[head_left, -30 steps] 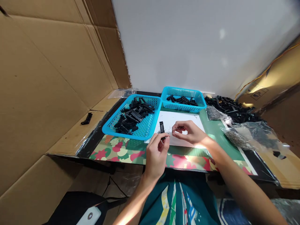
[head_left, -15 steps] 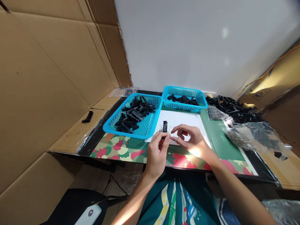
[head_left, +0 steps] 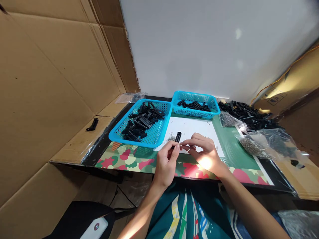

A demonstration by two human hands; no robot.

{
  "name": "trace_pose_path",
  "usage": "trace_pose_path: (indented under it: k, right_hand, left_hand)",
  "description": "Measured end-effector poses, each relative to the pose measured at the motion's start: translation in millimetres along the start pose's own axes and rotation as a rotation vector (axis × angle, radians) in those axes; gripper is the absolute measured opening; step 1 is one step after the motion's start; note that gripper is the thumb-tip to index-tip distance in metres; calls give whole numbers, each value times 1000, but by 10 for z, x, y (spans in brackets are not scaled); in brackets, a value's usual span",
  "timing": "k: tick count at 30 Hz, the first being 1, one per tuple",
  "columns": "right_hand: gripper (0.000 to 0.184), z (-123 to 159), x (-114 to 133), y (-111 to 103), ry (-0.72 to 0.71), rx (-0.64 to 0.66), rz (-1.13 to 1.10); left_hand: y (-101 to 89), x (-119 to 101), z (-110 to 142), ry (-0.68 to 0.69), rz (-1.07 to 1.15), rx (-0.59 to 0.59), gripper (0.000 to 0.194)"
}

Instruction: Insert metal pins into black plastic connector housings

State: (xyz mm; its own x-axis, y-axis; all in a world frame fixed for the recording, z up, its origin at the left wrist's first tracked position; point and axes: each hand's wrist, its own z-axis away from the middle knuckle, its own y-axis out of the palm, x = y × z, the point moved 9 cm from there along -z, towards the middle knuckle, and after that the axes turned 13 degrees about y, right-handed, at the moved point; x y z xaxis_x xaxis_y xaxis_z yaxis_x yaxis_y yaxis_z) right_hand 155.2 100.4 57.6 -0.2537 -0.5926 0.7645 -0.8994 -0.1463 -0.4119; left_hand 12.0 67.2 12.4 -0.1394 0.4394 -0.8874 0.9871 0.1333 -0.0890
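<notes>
My left hand (head_left: 167, 163) is closed on a narrow black plastic part (head_left: 177, 136), whose far end points up and away from me. Right beside it, the fingertips of my right hand (head_left: 203, 151) meet the near end of that part. A thin metal rod (head_left: 188, 150), perhaps a tweezer or driver, shows among the right fingers. Whatever tiny piece lies between the fingertips is too small to make out. Beneath both hands lies a white sheet (head_left: 194, 124) with a scatter of small metal pieces (head_left: 171, 137).
A blue basket (head_left: 113, 136) of black parts stands at left, another blue basket (head_left: 214, 115) behind. On the right are a heap of black parts (head_left: 246, 116) and clear bags of small metal pieces (head_left: 254, 147). One black part (head_left: 92, 124) lies on the cardboard at left.
The black part in my left hand has tilted slightly to the right. My right fingers have drawn together and moved in against its near end.
</notes>
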Motion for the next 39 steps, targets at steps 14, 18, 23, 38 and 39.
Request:
trace_pose_path:
  k: [14,18,23,38,39]
  right_hand:
    - [6,49,65,36,-9,51,86]
    - [12,90,247,35,-173,76,240]
    - [10,41,179,-31,-16,63,116]
    - [11,102,-42,-172,273,-47,-43]
    - [12,95,19,-188,226,-55,8]
  left_hand:
    - [5,-66,3,54,-6,21,33]
    - [3,-66,4,70,-21,26,35]
    - [11,-72,2,103,-40,46,34]
    - [70,-166,4,191,-176,115,37]
    - [64,-152,16,181,-160,110,37]
